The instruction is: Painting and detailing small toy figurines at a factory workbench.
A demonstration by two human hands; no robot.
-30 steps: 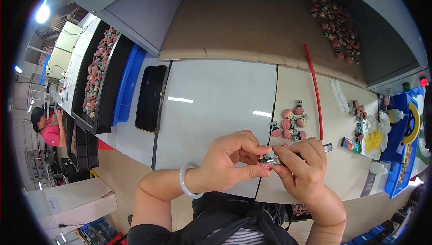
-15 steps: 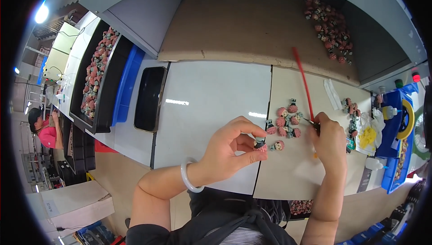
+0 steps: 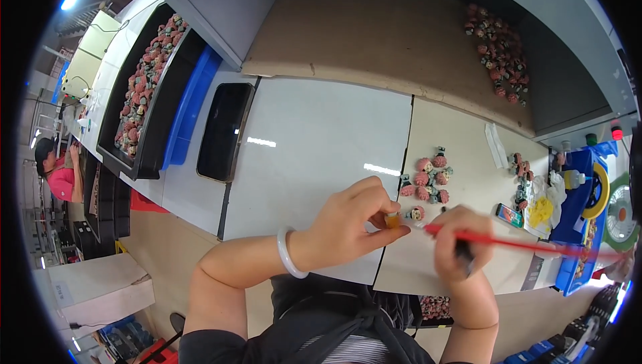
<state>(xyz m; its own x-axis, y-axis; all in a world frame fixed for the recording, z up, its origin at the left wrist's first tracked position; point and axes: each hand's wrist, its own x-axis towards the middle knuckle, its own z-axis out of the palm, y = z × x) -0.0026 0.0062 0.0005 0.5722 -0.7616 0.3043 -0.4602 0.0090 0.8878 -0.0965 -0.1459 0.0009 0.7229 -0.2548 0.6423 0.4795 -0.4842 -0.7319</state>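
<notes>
My left hand (image 3: 354, 220), with a pale bangle on its wrist, pinches a small figurine (image 3: 393, 219) between thumb and fingers. Most of the figurine is hidden; an orange-yellow patch shows. My right hand (image 3: 461, 240) is closed around a thin red-handled brush (image 3: 508, 240), blurred by motion. Its pale front end points at the figurine; I cannot tell whether they touch. A dark piece (image 3: 464, 257) also shows in the right hand, its kind unclear. Just beyond the hands lies a cluster of pink-and-grey figurines (image 3: 422, 178), and one single figurine (image 3: 416, 213) lies nearer.
A black phone (image 3: 226, 131) lies at the left, beside a blue tray (image 3: 190, 113) and a black bin (image 3: 160, 90) of figurines. More figurines (image 3: 498, 53) are heaped on the shelf. At right are a colourful card (image 3: 509, 215) and a blue basket (image 3: 568, 267). A person (image 3: 60, 170) works far left.
My right hand has moved down and toward me from the cluster, and the red brush has swung from upright to nearly level. The figurine in my left hand has been turned.
</notes>
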